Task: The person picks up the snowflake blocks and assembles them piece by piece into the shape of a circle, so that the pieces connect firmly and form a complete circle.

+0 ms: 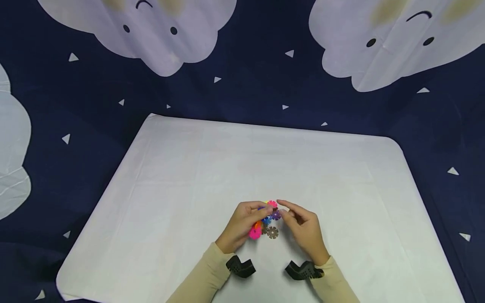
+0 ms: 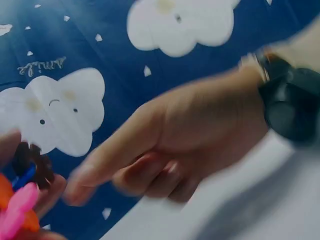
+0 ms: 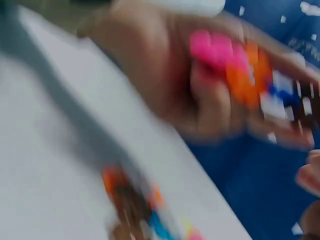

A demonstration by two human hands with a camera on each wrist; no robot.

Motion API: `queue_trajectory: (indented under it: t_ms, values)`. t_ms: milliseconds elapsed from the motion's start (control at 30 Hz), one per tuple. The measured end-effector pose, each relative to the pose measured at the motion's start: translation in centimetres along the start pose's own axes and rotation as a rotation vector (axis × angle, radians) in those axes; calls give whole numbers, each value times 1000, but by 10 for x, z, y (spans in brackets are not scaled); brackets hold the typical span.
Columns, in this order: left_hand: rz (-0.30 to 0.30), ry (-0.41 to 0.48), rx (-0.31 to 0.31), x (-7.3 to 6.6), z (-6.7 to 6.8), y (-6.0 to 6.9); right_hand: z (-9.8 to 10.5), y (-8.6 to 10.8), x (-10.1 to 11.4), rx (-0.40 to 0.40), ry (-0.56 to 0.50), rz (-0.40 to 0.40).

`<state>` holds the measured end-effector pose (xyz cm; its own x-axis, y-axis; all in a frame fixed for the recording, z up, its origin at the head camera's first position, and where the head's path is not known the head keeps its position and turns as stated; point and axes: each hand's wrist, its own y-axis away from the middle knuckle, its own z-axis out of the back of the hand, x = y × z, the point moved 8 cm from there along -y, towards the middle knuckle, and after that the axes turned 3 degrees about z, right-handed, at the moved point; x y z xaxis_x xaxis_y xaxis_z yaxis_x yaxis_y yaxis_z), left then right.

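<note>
In the head view my left hand (image 1: 242, 223) holds a small cluster of notched plastic discs, with a pink disc (image 1: 255, 232) at its near end. The right wrist view shows that cluster, blurred, with an orange disc (image 3: 248, 75) beside the pink, then blue and dark brown ones. My right hand (image 1: 306, 229) is close by, thumb and index finger extended toward the discs, other fingers curled. Nothing shows between its fingertips. In the left wrist view they stand just apart from a dark brown disc (image 2: 37, 165). Whether the thumb touches the purple disc (image 1: 275, 215) is unclear.
More notched discs lie on the white table (image 1: 212, 168) under the hands, among them a grey-brown disc (image 1: 272, 232) and a bright blue disc (image 3: 160, 225). Both wrists wear black bands (image 1: 241, 267). A dark blue cloth with clouds (image 1: 246, 92) surrounds the table.
</note>
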<state>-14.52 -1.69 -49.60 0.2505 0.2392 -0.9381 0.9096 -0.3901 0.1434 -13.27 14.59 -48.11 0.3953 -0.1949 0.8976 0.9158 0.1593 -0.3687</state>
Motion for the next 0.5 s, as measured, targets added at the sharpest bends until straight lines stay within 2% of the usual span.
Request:
queue_trajectory:
  t_ms: [67,167,300,400,500]
  values:
    - [-125,-147,-24,-11,3,1,5,-1,-8,19,159,0]
    - [-355,-407,-91,-30,5,7,7,-2,-18,55,405,5]
    - [-607,-643,-144,-47,0,17,-3,-1,-23,134,618,23]
    - [-725,-735,-144,-53,-4,22,-9,0,-24,171,688,23]
    - [-781,-760,-136,-55,-6,25,-10,1,-24,183,697,13]
